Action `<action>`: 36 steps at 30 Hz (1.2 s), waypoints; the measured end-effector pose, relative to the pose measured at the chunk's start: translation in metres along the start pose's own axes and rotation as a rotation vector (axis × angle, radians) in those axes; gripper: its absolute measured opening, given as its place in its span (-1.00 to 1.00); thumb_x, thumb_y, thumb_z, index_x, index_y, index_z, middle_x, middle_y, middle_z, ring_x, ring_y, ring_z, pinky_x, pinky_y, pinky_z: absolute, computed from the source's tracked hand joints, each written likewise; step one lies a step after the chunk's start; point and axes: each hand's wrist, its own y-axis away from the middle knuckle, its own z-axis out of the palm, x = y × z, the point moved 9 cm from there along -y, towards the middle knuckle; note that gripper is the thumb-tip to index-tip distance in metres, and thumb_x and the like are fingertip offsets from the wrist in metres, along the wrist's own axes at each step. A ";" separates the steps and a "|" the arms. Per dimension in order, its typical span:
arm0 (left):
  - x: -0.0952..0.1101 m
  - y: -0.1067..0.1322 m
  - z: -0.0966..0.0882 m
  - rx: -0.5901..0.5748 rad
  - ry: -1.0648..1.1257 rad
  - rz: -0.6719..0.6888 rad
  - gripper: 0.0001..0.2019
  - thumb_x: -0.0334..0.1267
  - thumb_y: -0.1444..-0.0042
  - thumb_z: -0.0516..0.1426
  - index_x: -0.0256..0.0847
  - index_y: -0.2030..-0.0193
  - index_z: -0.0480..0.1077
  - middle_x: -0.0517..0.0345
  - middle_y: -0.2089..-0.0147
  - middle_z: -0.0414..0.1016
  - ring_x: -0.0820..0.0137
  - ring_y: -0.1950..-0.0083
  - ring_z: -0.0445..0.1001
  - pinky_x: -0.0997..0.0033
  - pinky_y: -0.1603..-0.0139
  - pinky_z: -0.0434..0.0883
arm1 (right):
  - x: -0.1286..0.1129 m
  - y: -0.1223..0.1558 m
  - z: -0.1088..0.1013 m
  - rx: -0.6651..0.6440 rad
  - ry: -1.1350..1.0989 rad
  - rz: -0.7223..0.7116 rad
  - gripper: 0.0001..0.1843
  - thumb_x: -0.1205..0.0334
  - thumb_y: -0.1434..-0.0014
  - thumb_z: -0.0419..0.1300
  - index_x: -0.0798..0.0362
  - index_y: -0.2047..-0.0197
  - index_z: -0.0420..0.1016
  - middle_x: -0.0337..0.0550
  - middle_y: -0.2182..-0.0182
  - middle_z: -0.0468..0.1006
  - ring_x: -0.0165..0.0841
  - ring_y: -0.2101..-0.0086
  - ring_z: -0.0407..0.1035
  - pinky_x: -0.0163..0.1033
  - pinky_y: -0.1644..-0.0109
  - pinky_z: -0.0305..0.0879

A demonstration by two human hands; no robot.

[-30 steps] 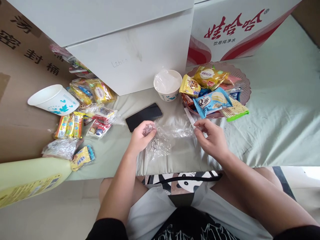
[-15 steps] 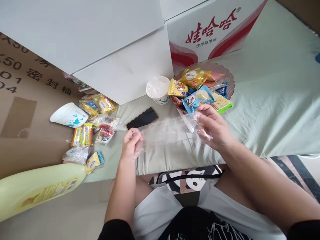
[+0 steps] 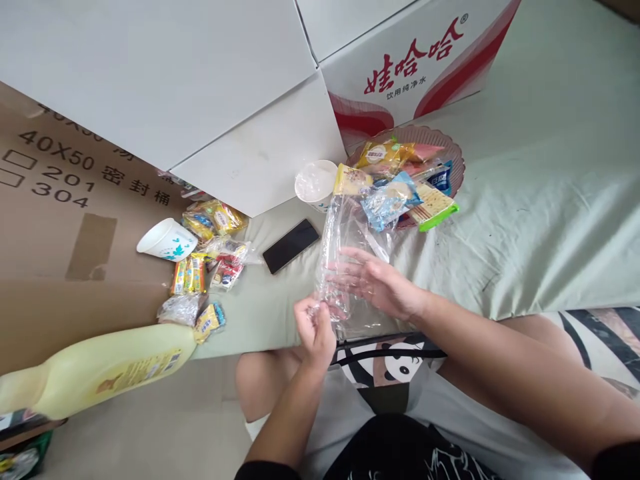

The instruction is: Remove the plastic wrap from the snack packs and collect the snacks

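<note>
One pinch on a thin, clear plastic bag [image 3: 334,230]

From where I stand, the bag spreads upward from the person's bare left hand [image 3: 316,327], whose thumb and fingers are clamped on its near end. The bare right hand [image 3: 383,283] is different: its fingers reach out straight against the film, not closed on anything. Whether they are inside the bag or behind it, I can't tell.

The bag is above the pale green cloth [image 3: 545,220], its far end overlapping the light-blue snack packet [image 3: 393,200] in the round, pink, ribbed bowl [image 3: 457,160]. I can't make out if they touch. A sideways sweep could catch that packet and drag it out.

The white paper cup [image 3: 320,204] beside the bowl holds loose film and looks light; a snag might tip it. Straight fingers pushed too hard could split such thin film, and a slack pinch could let it slip. The flat black phone [image 3: 291,245] seems safer, lying apart from both hands.
</note>
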 end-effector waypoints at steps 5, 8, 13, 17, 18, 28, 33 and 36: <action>-0.019 0.008 -0.016 0.003 -0.125 -0.077 -0.59 0.16 -0.18 0.17 -0.05 0.18 0.11 0.00 -0.08 0.48 0.32 0.21 0.61 0.35 0.34 0.45 | -0.018 0.006 -0.003 0.026 0.058 -0.019 -0.12 -0.55 0.02 0.16 -0.18 -0.21 0.28 0.01 -0.18 0.54 -0.08 -0.15 0.46 0.14 -0.23 0.29; -0.015 -0.002 -0.024 0.065 -0.034 -0.140 -0.63 0.13 -0.24 0.12 -0.02 0.14 0.06 0.02 -0.18 0.44 0.29 0.04 0.60 0.38 0.26 0.45 | -0.016 0.007 -0.002 0.016 0.053 -0.007 -0.01 -0.60 0.06 0.12 -0.20 -0.29 0.19 0.02 -0.12 0.58 -0.06 -0.11 0.49 0.15 -0.19 0.30; -0.004 -0.009 -0.025 0.149 0.127 -0.177 -0.71 0.04 -0.26 0.13 0.01 0.09 0.11 0.10 -0.22 0.45 0.31 -0.09 0.56 0.32 0.05 0.47 | 0.001 0.003 0.001 -0.002 0.037 0.041 -0.04 -0.58 0.08 0.20 -0.19 -0.25 0.25 -0.03 0.00 0.62 -0.08 -0.07 0.51 0.10 -0.16 0.31; -0.013 0.007 -0.023 0.200 0.121 -0.222 -0.69 0.07 -0.23 0.16 -0.03 0.10 0.18 0.06 -0.03 0.55 0.31 0.06 0.59 0.30 0.12 0.49 | 0.013 0.001 0.004 -0.007 0.147 0.045 -0.32 -0.19 0.07 0.47 -0.15 -0.03 0.34 -0.25 0.16 0.58 -0.27 0.06 0.50 -0.08 -0.11 0.34; -0.016 0.011 -0.021 0.176 0.118 -0.222 -0.68 0.07 -0.21 0.18 -0.04 0.11 0.20 0.08 0.03 0.56 0.31 0.10 0.59 0.29 0.13 0.50 | 0.014 0.001 0.004 -0.001 0.187 0.036 -0.40 -0.11 0.07 0.49 -0.12 0.05 0.36 -0.28 0.21 0.56 -0.32 0.12 0.49 -0.13 -0.07 0.36; -0.028 0.007 -0.037 -0.216 0.020 -0.354 -0.54 0.12 0.05 0.35 -0.16 0.41 0.25 0.09 0.31 0.61 0.27 0.28 0.61 0.34 0.30 0.51 | -0.015 0.000 -0.035 0.440 0.322 -0.178 -0.61 -0.13 -0.04 0.33 -0.03 0.39 0.32 -0.34 0.50 0.26 -0.44 0.46 0.19 -0.26 0.32 0.35; -0.004 -0.032 -0.006 -0.437 -0.014 -0.280 -0.40 0.31 0.13 0.32 -0.19 0.18 0.47 -0.03 0.14 0.60 0.22 0.14 0.59 0.33 0.23 0.51 | -0.007 -0.004 -0.022 0.266 0.541 -0.103 -0.63 -0.12 -0.10 0.29 -0.01 0.39 0.36 -0.34 0.53 0.34 -0.43 0.49 0.25 -0.25 0.35 0.34; -0.007 -0.039 0.033 -0.732 -0.186 -0.298 -0.50 0.23 0.05 0.32 -0.25 0.33 0.52 0.03 0.33 0.59 0.30 0.32 0.53 0.36 0.31 0.44 | -0.003 -0.007 -0.022 0.240 0.669 -0.103 -0.69 -0.05 -0.11 0.27 0.02 0.33 0.42 -0.32 0.50 0.44 -0.44 0.47 0.32 -0.28 0.36 0.31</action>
